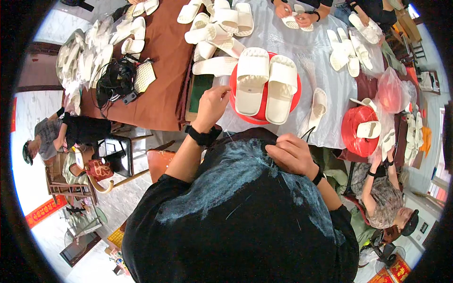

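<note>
A pair of white slide slippers (252, 85) sits side by side on a red round stool (299, 96) in front of me. Just left of the stool is my left hand (213, 107), its fingers loosely bent and slightly apart, with nothing visible in them. My right hand (293, 156) is closed in front of my dark shirt, below the stool; whatever its fingers hold, if anything, is hidden. One loose white slipper (318, 107) lies right of the stool. Another slipper (214, 67) lies on its side to the left, next to a green panel (200, 89).
White slippers (226, 21) pile up at the table's far side. Clear plastic sheeting (325, 127) covers the table. Black cables (115, 80) lie on the brown cloth (160, 70) at left. Co-workers' hands (306, 19) handle slippers across the table. A second red stool (355, 137) stands at right.
</note>
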A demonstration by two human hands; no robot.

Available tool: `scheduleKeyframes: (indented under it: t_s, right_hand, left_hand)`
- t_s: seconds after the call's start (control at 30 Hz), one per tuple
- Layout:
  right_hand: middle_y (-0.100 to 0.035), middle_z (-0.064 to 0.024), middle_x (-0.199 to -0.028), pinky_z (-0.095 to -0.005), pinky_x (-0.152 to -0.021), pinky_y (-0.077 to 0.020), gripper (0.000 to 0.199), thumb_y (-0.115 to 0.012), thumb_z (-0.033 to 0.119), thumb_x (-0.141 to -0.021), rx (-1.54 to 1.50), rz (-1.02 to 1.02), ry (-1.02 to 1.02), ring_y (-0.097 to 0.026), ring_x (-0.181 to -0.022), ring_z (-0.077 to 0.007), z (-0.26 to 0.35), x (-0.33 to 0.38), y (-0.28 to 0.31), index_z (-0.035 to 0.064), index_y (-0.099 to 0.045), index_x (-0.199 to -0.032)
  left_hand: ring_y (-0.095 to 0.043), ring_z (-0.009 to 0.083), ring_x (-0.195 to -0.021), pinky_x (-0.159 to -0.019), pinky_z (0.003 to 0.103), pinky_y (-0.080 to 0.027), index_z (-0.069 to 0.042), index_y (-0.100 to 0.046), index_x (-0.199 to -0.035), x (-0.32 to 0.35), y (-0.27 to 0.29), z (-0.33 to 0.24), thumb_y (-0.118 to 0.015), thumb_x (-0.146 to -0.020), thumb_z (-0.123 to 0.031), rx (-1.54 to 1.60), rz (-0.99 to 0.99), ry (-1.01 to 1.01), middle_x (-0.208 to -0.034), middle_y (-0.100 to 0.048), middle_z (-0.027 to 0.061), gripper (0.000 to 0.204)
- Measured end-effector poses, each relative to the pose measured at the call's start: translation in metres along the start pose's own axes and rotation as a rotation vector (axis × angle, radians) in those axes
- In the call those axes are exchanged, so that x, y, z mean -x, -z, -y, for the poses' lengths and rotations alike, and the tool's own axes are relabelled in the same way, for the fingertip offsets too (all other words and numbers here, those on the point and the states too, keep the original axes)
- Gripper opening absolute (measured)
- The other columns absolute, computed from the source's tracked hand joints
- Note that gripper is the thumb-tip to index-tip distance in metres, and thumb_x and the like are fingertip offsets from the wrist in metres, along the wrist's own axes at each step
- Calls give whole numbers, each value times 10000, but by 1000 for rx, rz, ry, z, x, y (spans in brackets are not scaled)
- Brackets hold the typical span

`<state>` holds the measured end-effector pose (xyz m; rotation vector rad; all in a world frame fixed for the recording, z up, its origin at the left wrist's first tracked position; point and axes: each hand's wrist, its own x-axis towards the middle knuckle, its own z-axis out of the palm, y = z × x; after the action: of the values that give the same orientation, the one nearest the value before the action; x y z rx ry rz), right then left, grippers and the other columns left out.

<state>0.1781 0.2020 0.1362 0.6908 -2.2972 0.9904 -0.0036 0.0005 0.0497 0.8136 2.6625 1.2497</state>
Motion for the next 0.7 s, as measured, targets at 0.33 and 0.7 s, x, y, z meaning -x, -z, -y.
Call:
scheduleKeyframes:
  t_s: [0.33, 0.7]
  right_hand:
    - [-487, -51, -689, -318, -535, -478, 228, -708, -20, -670, -63, 7, -23, -550, -657, -217, 1, -9, -8, 2, -644, -888]
    - [-500, -55, -690, -312, -547, -475, 210, -729, -20, -689, -86, -3, -42, -550, -654, -211, 1, -14, -15, 16, -640, -876]
  left_hand:
    - [-654, 229, -731, -667, 322, -523, -12, -653, -1086, 3, -2, -5, -623, -836, -58, 148, 150, -36, -843, -672, 147, 256]
    - [-639, 199, -822, -788, 329, -508, -121, -479, -1378, 4, -5, -56, -647, -842, -31, 441, 635, -285, -903, -676, 112, 568]
